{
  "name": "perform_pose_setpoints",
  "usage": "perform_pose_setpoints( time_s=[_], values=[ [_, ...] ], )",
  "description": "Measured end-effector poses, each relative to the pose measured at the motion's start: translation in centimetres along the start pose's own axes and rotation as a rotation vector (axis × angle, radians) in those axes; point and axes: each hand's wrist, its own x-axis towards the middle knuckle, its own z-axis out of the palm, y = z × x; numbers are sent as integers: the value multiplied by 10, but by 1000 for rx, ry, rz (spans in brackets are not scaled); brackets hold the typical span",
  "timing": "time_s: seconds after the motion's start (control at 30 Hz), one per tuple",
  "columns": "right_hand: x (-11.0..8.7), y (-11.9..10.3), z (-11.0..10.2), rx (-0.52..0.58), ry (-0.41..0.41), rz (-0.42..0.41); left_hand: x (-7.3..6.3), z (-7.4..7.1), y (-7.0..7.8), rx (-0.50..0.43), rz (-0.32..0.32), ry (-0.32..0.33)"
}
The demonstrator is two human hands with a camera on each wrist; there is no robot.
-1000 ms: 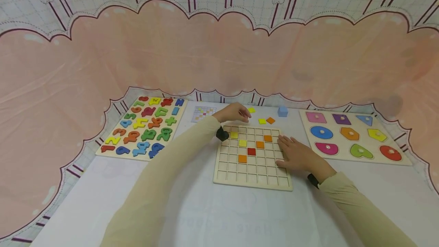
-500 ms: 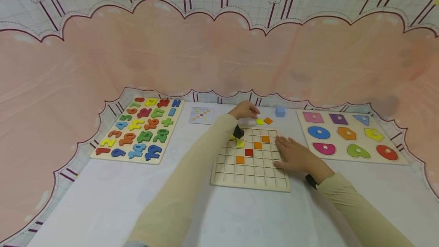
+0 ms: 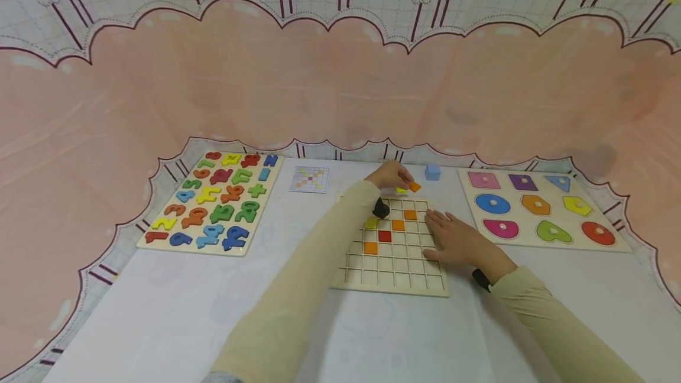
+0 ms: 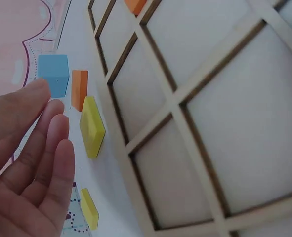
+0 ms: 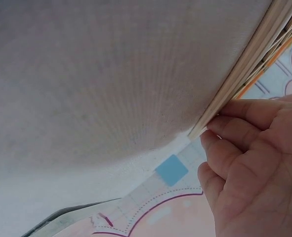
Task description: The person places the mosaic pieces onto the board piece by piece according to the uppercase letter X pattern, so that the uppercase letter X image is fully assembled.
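Observation:
My left hand (image 3: 392, 176) hovers over the far edge of the wooden grid board (image 3: 409, 281), its fingertips beside an orange square tile (image 3: 415, 187). In the left wrist view the thumb and loosely bent fingers (image 4: 56, 148) hold nothing. Just past them lie the orange tile (image 4: 79, 90), a yellow tile (image 4: 92, 127) and another yellow tile (image 4: 89, 208). My right hand (image 3: 460, 241) rests along the board's right edge, fingers touching its side (image 5: 239, 69). A red tile (image 3: 385, 236), several orange tiles (image 3: 370, 248) and a yellow tile (image 3: 370, 224) sit in the grid.
A blue cube (image 3: 433, 172) stands behind the board. A printed pattern card (image 3: 310, 179) lies at the back left. Number puzzle (image 3: 250, 245) is at the left, shape puzzle (image 3: 537, 239) at the right. A printed cloth backdrop (image 3: 319, 87) rises behind the table.
My left hand has moved right, past the far yellow tile, to beside the orange tile. The right hand stays on the board's edge. The head view has shifted slightly.

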Motion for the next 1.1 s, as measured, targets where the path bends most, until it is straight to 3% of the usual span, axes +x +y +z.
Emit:
perform_pose_setpoints(
  time_s=[0.17,0.3,0.57,0.7,0.83,0.87,0.93,0.97,1.07,1.1],
  values=[
    [0,0,0,-8,15,-15,1,0,-3,43,-12,-35],
    [0,1,1,-5,22,-17,2,-2,-9,106,20,-44],
    [1,0,1,0,14,-8,-3,-2,-7,46,37,-87],
    [1,0,2,-1,15,-10,-2,-3,-8,95,22,-78],
    [0,0,1,3,17,-14,7,-4,-13,130,-38,-46],
    [0,-1,1,1,17,-15,18,-2,-24,112,-20,-29],
    [-1,-1,0,3,15,-13,30,-1,-31,78,-33,-33],
    [-1,-1,0,6,14,-12,37,2,-38,64,-6,-15],
    [-1,-1,-1,8,10,-8,46,6,-41,30,9,-21],
    [-1,-2,-1,12,7,-5,38,4,-31,24,-13,-31]
  ],
)
